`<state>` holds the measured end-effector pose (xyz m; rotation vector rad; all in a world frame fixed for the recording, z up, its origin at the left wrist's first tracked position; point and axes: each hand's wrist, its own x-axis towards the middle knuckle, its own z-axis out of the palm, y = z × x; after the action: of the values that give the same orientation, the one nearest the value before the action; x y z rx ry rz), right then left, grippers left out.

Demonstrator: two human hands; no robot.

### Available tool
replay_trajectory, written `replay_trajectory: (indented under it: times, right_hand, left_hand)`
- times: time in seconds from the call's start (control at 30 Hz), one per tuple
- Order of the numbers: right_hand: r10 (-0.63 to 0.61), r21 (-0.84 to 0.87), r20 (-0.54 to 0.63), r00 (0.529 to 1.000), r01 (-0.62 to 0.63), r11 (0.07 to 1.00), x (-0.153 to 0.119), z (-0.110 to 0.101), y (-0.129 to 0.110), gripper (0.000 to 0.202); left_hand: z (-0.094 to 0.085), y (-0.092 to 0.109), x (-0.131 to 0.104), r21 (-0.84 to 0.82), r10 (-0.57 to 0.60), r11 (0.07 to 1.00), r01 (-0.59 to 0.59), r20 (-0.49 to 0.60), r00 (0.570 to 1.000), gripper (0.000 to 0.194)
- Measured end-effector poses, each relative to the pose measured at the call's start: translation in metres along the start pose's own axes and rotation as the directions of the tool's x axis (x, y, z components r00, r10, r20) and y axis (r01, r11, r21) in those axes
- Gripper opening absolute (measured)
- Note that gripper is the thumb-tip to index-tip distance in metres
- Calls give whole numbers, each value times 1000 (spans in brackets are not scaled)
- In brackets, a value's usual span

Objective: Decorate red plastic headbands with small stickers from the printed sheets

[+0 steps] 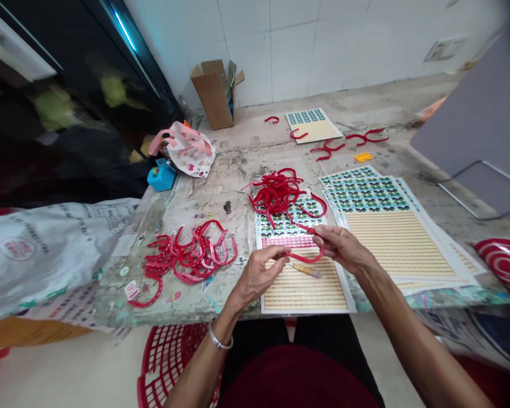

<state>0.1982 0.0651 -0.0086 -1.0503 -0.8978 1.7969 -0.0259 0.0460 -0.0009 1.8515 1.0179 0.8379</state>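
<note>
Over the lower middle of a printed sheet (306, 297) near the front edge of the counter (233, 158), a curved red band (308, 260) is strung between two bare hands. From where I stand, the left hand (255, 275) has its thumb and fingertips pinched on one end, while the right hand (343, 247) closes its fingers around the far side of the bend. The band runs roughly sideways, from the left fingertips across to the right, where it turns up and back under the right fingers; its other end seems to point away from the person, toward the loose pile of red bands (280, 195), though the fingers and the overlap make that hard to be sure of. The pile lies straight beyond the hands, on the upper part of the same sheet, and the right hand looks slightly nearer to it. Off to the left, on bare counter and nearer the left hand, sits a second heap of red and pink bands (189, 247). Just beneath the held band lies a short yellowish stick (304, 269), slanting across the sheet, with more printed sheets (391, 243) fanned out to the right.
</note>
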Motion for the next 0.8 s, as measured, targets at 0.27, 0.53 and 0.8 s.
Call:
replay_trajectory:
  times: [0.27,0.53,0.8]
  right_hand:
    - [39,-153,14,999,-36,988,9,1,1,35]
    - [-426,-919,41,904,201,339,-12,15,46,19]
    - [-418,-969,128,900,203,140,-18,23,76,11]
  left_hand:
    - [-3,17,-2,197,93,973,-119,134,987,20]
    - [-2,-22,-17,-217,-301,950,223,-459,836,17]
    - [21,-60,-10,-351,-451,887,299,-521,724,19]
